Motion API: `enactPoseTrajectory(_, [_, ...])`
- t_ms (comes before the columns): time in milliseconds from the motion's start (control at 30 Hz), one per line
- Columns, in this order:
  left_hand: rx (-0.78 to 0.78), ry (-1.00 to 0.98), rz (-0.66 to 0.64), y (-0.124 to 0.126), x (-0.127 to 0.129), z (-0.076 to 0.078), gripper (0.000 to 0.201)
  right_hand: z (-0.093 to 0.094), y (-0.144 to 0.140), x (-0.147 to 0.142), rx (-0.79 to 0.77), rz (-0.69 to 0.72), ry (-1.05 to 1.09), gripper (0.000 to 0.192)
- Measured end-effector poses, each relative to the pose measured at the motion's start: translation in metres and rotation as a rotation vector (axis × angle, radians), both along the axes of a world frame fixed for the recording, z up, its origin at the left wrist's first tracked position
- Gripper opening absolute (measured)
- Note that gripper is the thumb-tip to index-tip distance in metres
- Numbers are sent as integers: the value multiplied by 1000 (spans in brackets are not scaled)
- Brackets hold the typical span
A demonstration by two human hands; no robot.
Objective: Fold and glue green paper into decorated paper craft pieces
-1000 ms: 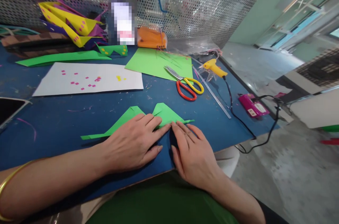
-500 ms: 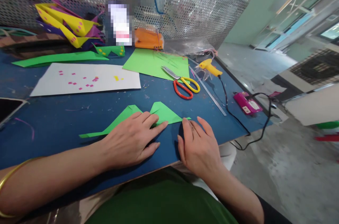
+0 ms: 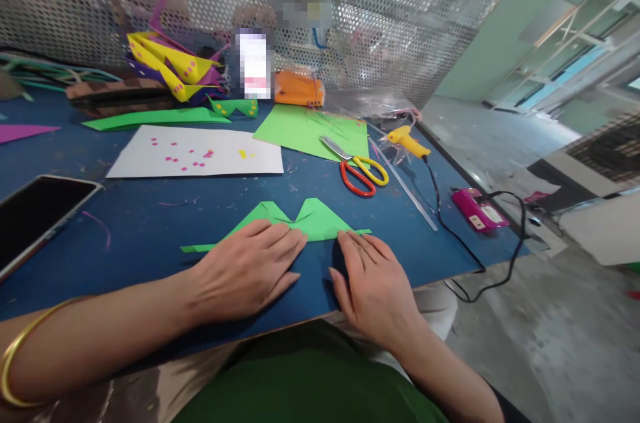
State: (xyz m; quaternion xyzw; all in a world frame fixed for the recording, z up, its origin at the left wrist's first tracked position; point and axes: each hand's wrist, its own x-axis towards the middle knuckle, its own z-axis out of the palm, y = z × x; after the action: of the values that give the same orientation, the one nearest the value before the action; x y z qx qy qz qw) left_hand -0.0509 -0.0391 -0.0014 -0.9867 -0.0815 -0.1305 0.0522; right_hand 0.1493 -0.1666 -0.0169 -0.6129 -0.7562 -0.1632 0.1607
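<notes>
A folded green paper piece (image 3: 320, 221) with two peaks and thin strips at both ends lies on the blue table in front of me. My left hand (image 3: 253, 263) rests over its left part, fingers stretched out and flat on the paper, covering its lower edge there. At its right end my right hand (image 3: 370, 269) presses with the fingertips, the thumb held apart. Neither hand grips anything. Beyond the paper are scissors (image 3: 356, 168) with one red and one yellow handle, resting partly on a light green sheet (image 3: 295, 129).
A white sheet (image 3: 200, 156) bears small pink and yellow bits. A phone (image 3: 43, 216) lies at left. A yellow glue gun (image 3: 407, 141), its black cord and a magenta box (image 3: 477, 209) are at right. Folded yellow paper (image 3: 170, 63) and an orange packet (image 3: 300, 88) stand behind.
The view has shifted left, bringing more of the phone into sight. My left hand's fingers have drawn together on the green paper, and the paper's two peaks lie flatter and more even.
</notes>
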Motion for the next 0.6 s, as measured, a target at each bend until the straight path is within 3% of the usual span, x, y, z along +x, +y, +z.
enactPoseTrajectory(167, [6, -7, 37, 1, -14, -2, 32, 11, 10, 2, -13, 6, 4, 30])
enactPoseTrajectory(367, [-156, 30, 61, 3, -11, 2, 32, 27, 31, 11, -89, 5, -16, 24])
enactPoseTrajectory(600, [-226, 42, 98, 5, -15, 3, 29, 30, 82, 6, -367, 71, 514, 15])
